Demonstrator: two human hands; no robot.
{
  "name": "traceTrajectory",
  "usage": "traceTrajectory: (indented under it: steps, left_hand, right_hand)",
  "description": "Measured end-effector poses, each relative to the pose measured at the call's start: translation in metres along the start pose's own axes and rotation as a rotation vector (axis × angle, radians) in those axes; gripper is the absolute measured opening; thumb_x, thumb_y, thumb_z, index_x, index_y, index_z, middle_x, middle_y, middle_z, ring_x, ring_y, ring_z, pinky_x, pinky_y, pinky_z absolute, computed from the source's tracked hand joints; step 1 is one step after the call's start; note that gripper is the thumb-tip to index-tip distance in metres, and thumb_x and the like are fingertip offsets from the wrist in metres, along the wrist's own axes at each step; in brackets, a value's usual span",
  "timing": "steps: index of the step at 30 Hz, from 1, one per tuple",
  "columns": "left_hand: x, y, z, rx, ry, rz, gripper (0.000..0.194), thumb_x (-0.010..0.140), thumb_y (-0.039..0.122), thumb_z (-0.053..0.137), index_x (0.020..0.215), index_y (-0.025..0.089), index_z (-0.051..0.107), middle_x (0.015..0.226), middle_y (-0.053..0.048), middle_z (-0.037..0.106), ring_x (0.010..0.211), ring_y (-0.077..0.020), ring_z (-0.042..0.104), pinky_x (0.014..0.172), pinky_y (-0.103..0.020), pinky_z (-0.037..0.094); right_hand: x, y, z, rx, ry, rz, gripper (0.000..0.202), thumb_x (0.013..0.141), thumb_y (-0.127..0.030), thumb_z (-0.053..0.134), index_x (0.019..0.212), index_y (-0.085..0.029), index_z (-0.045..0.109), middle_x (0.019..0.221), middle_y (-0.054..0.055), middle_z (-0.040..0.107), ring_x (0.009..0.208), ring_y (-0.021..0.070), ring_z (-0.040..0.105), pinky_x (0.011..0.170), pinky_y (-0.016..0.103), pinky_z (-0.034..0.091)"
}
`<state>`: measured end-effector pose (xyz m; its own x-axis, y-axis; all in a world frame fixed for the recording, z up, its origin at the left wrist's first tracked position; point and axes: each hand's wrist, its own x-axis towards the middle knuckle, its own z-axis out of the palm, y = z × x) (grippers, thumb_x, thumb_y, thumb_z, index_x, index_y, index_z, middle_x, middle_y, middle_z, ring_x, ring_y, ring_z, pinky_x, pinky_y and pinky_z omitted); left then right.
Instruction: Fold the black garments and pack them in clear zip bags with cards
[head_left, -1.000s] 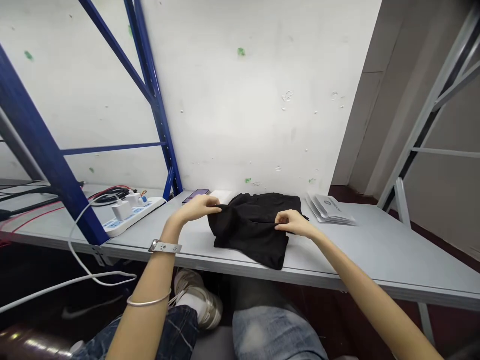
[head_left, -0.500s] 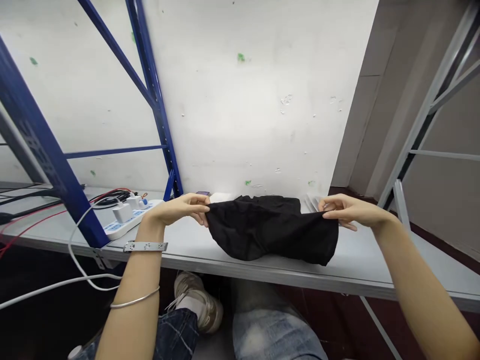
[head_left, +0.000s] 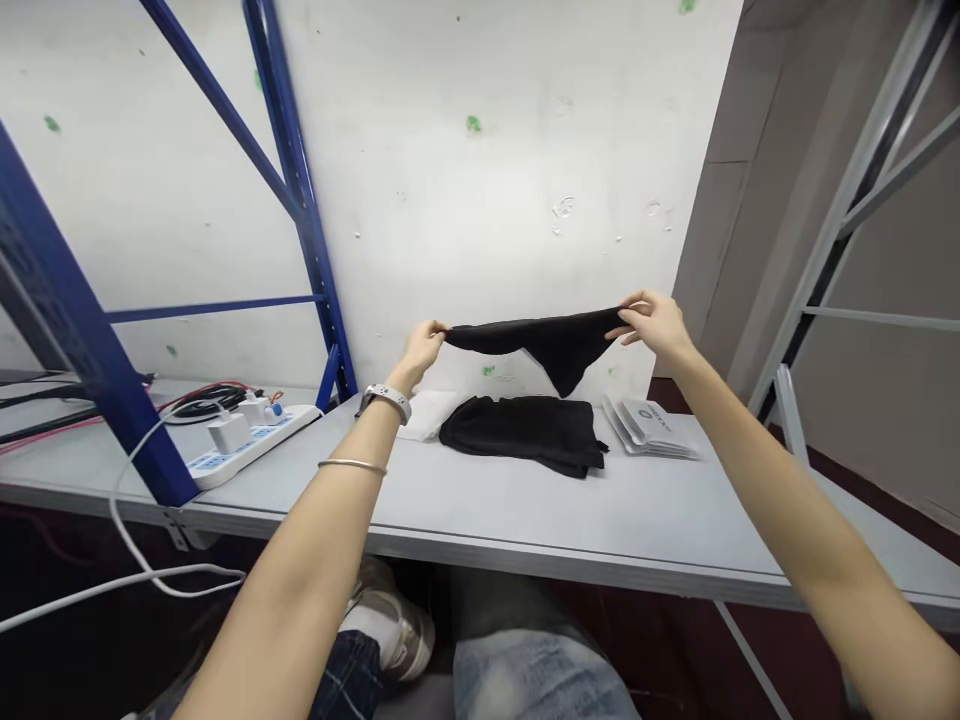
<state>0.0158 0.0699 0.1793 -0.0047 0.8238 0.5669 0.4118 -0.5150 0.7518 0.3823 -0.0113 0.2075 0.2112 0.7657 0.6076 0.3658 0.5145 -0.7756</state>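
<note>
A black cloth (head_left: pixel 551 340) is stretched in the air between my two hands, with a pointed part hanging down right of its middle. My left hand (head_left: pixel 425 350) pinches its left end. At its upper right corner, my right hand (head_left: pixel 651 322) grips it between thumb and fingers. Below it, a second black cloth (head_left: pixel 525 430) lies folded on the grey shelf (head_left: pixel 480 510). A white item (head_left: pixel 429 414) lies to the left of that folded cloth, partly behind my left wrist. To its right sits a stack of white printed packets (head_left: pixel 651 428).
On the left stand a blue rack post (head_left: pixel 97 330) and a white power strip (head_left: pixel 259 442) with plugs and coiled cables. A white cable (head_left: pixel 124 530) hangs over the shelf's front edge. The white wall (head_left: pixel 495 200) rises behind. A grey metal frame (head_left: pixel 840 230) stands at the right.
Both hands have lifted the black cloth up and away towards the wall. The folded cloth and the white packets now show more fully. The view has shifted slightly.
</note>
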Motion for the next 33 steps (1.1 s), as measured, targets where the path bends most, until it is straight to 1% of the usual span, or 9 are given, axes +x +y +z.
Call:
traceTrajectory:
  steps: [4,7,10,12,16,20,24,27,33]
  left_hand:
    - [-0.018,-0.040,0.009,0.078,-0.103,-0.061,0.021,0.076,0.024,0.048,0.091,0.018,0.060,0.103,-0.005,0.065,0.093,-0.0164,0.059,0.079,-0.028,0.050]
    - [-0.047,-0.073,0.007,0.197,-0.214,-0.140,0.017,0.070,0.026,0.055,0.083,0.018,0.064,0.091,-0.005,0.068,0.084,-0.0197,0.061,0.073,-0.030,0.052]
    - [-0.071,-0.097,0.005,0.300,-0.245,-0.147,0.020,0.069,0.023,0.055,0.084,0.017,0.066,0.095,-0.008,0.069,0.089,-0.0235,0.063,0.080,-0.034,0.051]
    - [-0.082,-0.106,0.006,0.344,-0.254,-0.111,0.025,0.071,0.021,0.052,0.092,0.017,0.066,0.103,-0.009,0.068,0.097,-0.0252,0.062,0.088,-0.037,0.049]
    - [-0.100,-0.109,0.017,0.385,-0.268,0.013,0.036,0.080,0.020,0.046,0.112,0.019,0.061,0.124,-0.008,0.061,0.118,-0.0241,0.053,0.105,-0.040,0.038]
    - [-0.116,-0.107,0.031,0.509,-0.358,0.129,0.041,0.087,0.027,0.046,0.127,0.024,0.054,0.142,-0.007,0.047,0.132,-0.0265,0.040,0.110,-0.049,0.030]
    - [-0.128,-0.106,0.036,0.654,-0.518,0.108,0.043,0.091,0.038,0.044,0.132,0.028,0.051,0.149,-0.006,0.041,0.140,-0.0300,0.029,0.110,-0.056,0.025]
    - [-0.132,-0.102,0.037,0.677,-0.621,0.072,0.045,0.090,0.042,0.044,0.133,0.027,0.050,0.145,-0.008,0.046,0.137,-0.0300,0.035,0.108,-0.053,0.029]
    - [-0.139,-0.092,0.041,0.705,-0.598,0.047,0.040,0.091,0.042,0.041,0.124,0.025,0.054,0.131,-0.010,0.056,0.123,-0.0316,0.047,0.101,-0.053,0.036]
  right_hand:
    - [-0.044,0.030,0.000,-0.128,-0.127,-0.001,0.011,0.077,-0.023,0.061,0.086,-0.018,0.057,0.084,0.004,0.066,0.064,0.0164,0.069,0.049,0.022,0.051]
    - [-0.098,0.061,0.005,-0.251,-0.412,0.125,0.017,0.077,-0.024,0.058,0.093,-0.020,0.062,0.087,0.004,0.068,0.065,0.0154,0.067,0.046,0.022,0.048]
    - [-0.139,0.085,0.002,-0.356,-0.717,0.204,0.038,0.079,-0.029,0.058,0.116,-0.022,0.057,0.076,0.001,0.067,0.060,0.0154,0.065,0.051,0.025,0.049]
    - [-0.148,0.098,-0.007,-0.405,-0.679,0.141,0.038,0.083,-0.033,0.055,0.119,-0.022,0.056,0.086,0.002,0.069,0.061,0.0147,0.065,0.058,0.028,0.050]
    - [-0.132,0.129,-0.026,-0.650,-0.332,-0.007,0.029,0.083,-0.031,0.053,0.110,-0.022,0.059,0.112,0.006,0.065,0.082,0.0207,0.066,0.075,0.034,0.050]
    - [-0.118,0.162,-0.026,-1.051,-0.220,0.071,0.042,0.080,-0.031,0.060,0.119,-0.018,0.056,0.125,0.015,0.058,0.118,0.0347,0.051,0.091,0.043,0.043]
    - [-0.122,0.177,-0.012,-1.168,-0.207,0.189,0.045,0.081,-0.036,0.061,0.120,-0.015,0.054,0.120,0.020,0.057,0.113,0.0379,0.053,0.087,0.047,0.042]
    - [-0.125,0.177,-0.009,-1.204,-0.201,0.196,0.035,0.088,-0.038,0.052,0.116,-0.017,0.054,0.114,0.018,0.060,0.105,0.0344,0.058,0.082,0.044,0.044]
    - [-0.124,0.169,-0.012,-1.235,-0.161,0.182,0.025,0.092,-0.026,0.039,0.110,-0.014,0.053,0.097,0.018,0.064,0.087,0.0306,0.064,0.073,0.040,0.044]
